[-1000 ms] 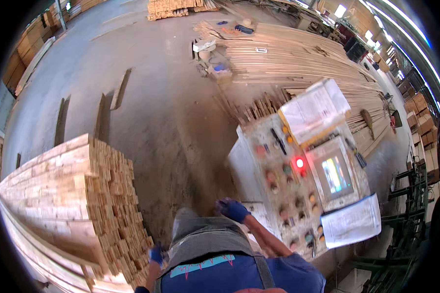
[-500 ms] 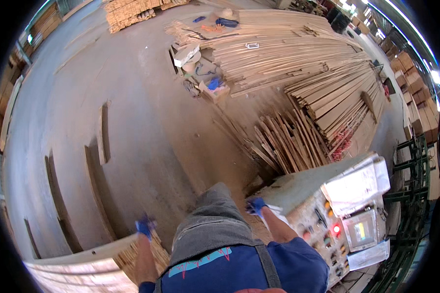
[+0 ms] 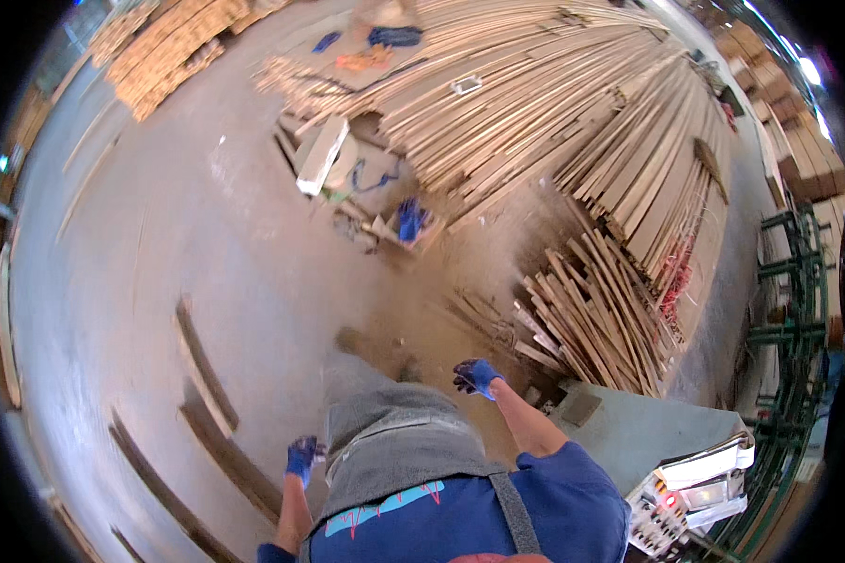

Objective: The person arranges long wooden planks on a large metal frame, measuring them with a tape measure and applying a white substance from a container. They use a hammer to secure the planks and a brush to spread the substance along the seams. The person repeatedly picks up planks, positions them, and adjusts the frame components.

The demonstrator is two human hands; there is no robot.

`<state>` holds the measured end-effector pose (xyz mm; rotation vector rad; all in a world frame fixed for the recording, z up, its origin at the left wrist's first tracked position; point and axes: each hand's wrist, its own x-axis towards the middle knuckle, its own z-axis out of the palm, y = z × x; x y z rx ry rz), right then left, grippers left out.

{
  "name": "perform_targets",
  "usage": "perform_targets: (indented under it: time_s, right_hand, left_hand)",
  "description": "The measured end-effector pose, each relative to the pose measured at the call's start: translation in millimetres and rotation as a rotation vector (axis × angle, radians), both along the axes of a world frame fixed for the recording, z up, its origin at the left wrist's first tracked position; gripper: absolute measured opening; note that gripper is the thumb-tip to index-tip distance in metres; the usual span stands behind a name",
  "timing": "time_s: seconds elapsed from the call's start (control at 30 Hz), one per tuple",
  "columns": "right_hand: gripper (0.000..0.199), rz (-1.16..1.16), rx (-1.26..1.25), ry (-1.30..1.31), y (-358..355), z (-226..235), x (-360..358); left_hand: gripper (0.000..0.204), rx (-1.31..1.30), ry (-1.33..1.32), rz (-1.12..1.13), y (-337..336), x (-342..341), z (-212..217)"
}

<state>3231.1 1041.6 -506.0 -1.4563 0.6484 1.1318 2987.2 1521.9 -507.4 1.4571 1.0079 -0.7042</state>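
Both my hands wear blue gloves with darker palms and fingers. My left hand (image 3: pixel 302 458) hangs low beside the grey apron (image 3: pixel 404 427), its fingers loosely apart and nothing in it. Held out ahead of the apron's right side, my right hand (image 3: pixel 477 376) is also bare of any object, its fingers slightly bent and spread. Neither hand touches anything that I can see. The grey-topped control cabinet (image 3: pixel 643 422) stands to the right of my right arm, nearer to it than any other thing.
Loose boards (image 3: pixel 205 366) lie on the floor at left. Ahead right are a heap of wooden strips (image 3: pixel 596 314) and long rows of timber (image 3: pixel 526 103). A box with blue cloth (image 3: pixel 411 220) sits mid-floor. Stacked lumber (image 3: pixel 174 52) stands far left, a green metal frame (image 3: pixel 791 328) at right.
My body has turned and moved forward, so the cabinet's panel slides back to the lower right. The wood stack at lower left has left view. My right hand has come away from the cabinet's edge.
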Motion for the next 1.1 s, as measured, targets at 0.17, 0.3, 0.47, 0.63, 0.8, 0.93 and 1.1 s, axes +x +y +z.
perform_targets:
  time_s: [0.17, 0.3, 0.47, 0.63, 0.8, 0.93, 1.1]
  right_hand:
    - [0.024, -0.205, -0.053, -0.05, 77, -12, 151]
    - [0.024, -0.435, -0.039, 0.15, 109, -29, 182]
    - [0.027, -0.552, -0.057, 0.277, 139, -40, 262]
    - [0.03, -0.549, -0.119, 0.056, 160, -154, 423]
    - [0.019, -0.382, -0.343, -0.571, 154, -346, 569]
    - [0.033, 0.05, -0.648, -0.704, 144, -399, 710]
    - [0.056, -0.255, -1.061, -0.452, 135, -494, 808]
  left_hand:
    - [0.019, 0.492, -0.257, -0.73, 92, 190, -11]
    - [0.022, 0.006, -0.27, -0.011, 139, 386, -38]
    - [0.026, 0.03, -0.4, -0.426, 108, 596, 33]
    - [0.034, 0.482, -0.683, -0.971, 73, 714, -7]
    - [0.036, 0.404, -0.715, -1.265, 53, 802, -79]
    - [0.034, 0.332, -0.871, -1.382, 60, 846, -137]
    - [0.032, 0.302, -0.944, -1.367, 58, 898, -168]
